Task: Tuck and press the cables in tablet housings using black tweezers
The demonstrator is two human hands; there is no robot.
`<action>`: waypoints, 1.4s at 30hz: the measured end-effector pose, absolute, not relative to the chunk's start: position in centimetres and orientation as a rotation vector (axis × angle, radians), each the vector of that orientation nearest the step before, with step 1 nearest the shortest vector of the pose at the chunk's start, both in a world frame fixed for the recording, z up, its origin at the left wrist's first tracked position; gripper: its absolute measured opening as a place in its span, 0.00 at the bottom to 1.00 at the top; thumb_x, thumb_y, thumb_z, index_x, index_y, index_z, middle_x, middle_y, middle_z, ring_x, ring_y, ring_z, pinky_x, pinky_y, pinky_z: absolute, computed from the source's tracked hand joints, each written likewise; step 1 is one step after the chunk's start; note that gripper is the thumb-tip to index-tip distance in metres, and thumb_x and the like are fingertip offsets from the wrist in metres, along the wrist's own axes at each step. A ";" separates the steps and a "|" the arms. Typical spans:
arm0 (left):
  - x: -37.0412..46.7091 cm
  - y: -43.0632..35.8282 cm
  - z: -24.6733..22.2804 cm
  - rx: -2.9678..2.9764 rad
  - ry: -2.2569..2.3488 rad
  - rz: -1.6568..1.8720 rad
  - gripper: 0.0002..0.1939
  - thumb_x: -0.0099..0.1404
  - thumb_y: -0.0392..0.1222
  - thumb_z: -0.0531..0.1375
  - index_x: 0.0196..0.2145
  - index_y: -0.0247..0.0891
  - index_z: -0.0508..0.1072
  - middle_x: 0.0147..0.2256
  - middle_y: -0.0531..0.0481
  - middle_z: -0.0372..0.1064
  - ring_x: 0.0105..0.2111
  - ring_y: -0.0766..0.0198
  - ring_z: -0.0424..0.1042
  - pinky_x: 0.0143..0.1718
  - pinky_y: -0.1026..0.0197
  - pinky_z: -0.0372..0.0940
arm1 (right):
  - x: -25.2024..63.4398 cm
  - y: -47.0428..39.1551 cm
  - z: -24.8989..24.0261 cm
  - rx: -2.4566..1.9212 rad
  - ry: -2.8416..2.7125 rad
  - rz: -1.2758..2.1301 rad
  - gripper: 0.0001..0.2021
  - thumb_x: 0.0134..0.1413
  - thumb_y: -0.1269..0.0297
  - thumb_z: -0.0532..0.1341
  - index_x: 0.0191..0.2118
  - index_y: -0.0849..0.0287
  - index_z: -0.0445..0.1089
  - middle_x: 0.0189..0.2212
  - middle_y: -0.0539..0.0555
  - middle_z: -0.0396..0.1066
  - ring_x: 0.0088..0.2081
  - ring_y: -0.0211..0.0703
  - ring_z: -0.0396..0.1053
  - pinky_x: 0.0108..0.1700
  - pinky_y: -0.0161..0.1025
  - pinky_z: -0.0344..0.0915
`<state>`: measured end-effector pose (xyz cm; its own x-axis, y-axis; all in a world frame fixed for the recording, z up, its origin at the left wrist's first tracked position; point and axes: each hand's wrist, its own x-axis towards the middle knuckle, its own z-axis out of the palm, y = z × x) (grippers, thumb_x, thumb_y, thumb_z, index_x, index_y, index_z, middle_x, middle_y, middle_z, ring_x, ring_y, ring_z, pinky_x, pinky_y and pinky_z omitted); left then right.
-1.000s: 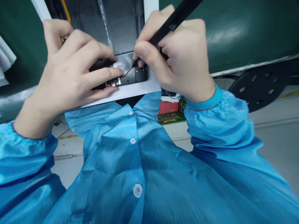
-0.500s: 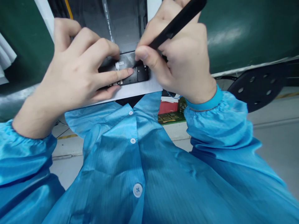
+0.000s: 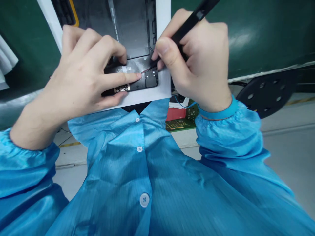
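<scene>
Nearest me is my blue coat [image 3: 118,177], three white buttons showing down its front. Beyond it to the right, a red sheet [image 3: 176,113] and one green circuit board [image 3: 180,124] show below the table edge, and farther right is one round black disc [image 3: 267,95] with holes.

One white sheet [image 3: 150,94] borders the open black device [image 3: 139,86] on the table, whose near end lies directly under my fingers. My left hand [image 3: 78,75] is loosely spread with nothing gripped: thumb at the near edge, index fingertip pressing down, middle finger bent at the far edge. One small board [image 3: 122,88] is partly covered by that hand; one black block [image 3: 151,78] sits right of the index tip. Between that fingertip and the tool tip shows a short stretch of thin reddish wire [image 3: 145,70].

My right hand [image 3: 200,62] is closed in a pinch around one black tool [image 3: 188,28], tilted up to the right, its tip at the wire just past the block.

Farther off, one orange strip [image 3: 76,16] edges the device's left; the green tabletop [image 3: 253,36] spreads right.
</scene>
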<state>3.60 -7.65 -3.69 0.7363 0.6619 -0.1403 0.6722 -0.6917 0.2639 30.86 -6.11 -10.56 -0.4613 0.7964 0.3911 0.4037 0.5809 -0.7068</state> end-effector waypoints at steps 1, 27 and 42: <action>3.8 -7.6 -3.5 2.618 1.076 -0.090 0.26 0.80 0.64 0.56 0.66 0.54 0.78 0.60 0.49 0.68 0.69 0.33 0.65 0.71 0.18 0.52 | 30.9 -6.2 -10.4 -0.948 -2.074 0.697 0.18 0.82 0.62 0.54 0.42 0.62 0.79 0.46 0.58 0.84 0.35 0.39 0.80 0.60 0.48 0.72; 4.8 -8.0 -2.8 1.873 1.299 0.029 0.26 0.68 0.47 0.72 0.62 0.48 0.81 0.68 0.51 0.64 0.81 0.24 0.31 0.74 0.18 0.55 | 30.9 -6.3 -10.8 -0.868 -2.027 0.640 0.21 0.83 0.57 0.51 0.36 0.53 0.75 0.34 0.52 0.79 0.42 0.46 0.78 0.55 0.52 0.71; 0.4 -10.3 -2.5 2.583 1.261 0.146 0.32 0.78 0.58 0.58 0.75 0.49 0.68 0.69 0.45 0.67 0.68 0.38 0.67 0.72 0.24 0.51 | 30.7 -6.4 -10.2 -0.918 -1.931 0.793 0.25 0.82 0.45 0.51 0.37 0.51 0.77 0.40 0.50 0.83 0.44 0.43 0.79 0.58 0.47 0.73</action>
